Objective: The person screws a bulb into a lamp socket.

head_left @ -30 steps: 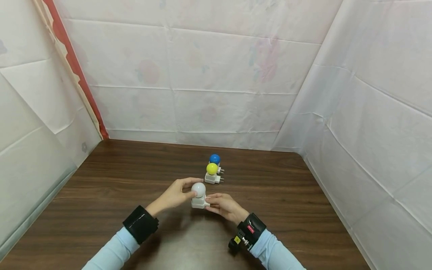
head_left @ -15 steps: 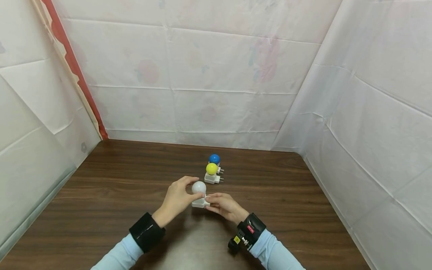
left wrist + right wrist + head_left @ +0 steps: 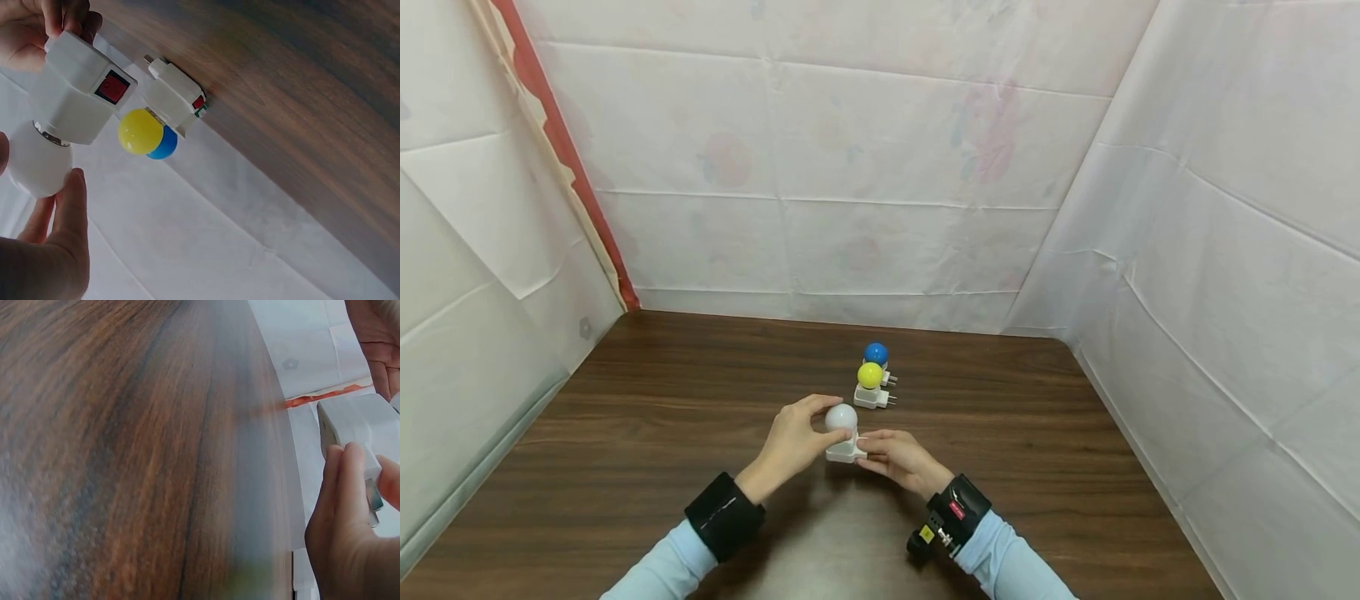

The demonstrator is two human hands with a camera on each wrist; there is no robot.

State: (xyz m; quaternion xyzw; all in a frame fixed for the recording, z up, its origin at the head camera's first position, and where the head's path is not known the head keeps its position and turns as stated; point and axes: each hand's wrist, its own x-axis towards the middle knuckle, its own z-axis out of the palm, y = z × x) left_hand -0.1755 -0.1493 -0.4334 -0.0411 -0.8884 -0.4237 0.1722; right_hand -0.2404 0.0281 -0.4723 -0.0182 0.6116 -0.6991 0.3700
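Note:
A white light bulb (image 3: 841, 418) sits in a white plug-in lamp socket (image 3: 78, 90) with a red switch (image 3: 112, 87). My left hand (image 3: 793, 437) pinches the bulb between thumb and fingers. From the right, my right hand (image 3: 904, 459) grips the socket at its plug end, as the right wrist view also shows with the fingers (image 3: 350, 481) along the socket body. The metal prongs (image 3: 373, 499) show beside the right thumb. A thin ring of the bulb's metal base shows between bulb and socket in the left wrist view.
Just beyond the hands, a yellow bulb (image 3: 870, 375) in a white socket (image 3: 871, 397) stands on the dark wooden table (image 3: 700, 367). Behind it is a blue bulb (image 3: 876, 352) in a similar socket. White sheeting (image 3: 850, 167) encloses the table at the back and sides.
My left hand has shifted slightly right and its thumb has moved across the front of the white bulb. The right hand and the socket stay in place.

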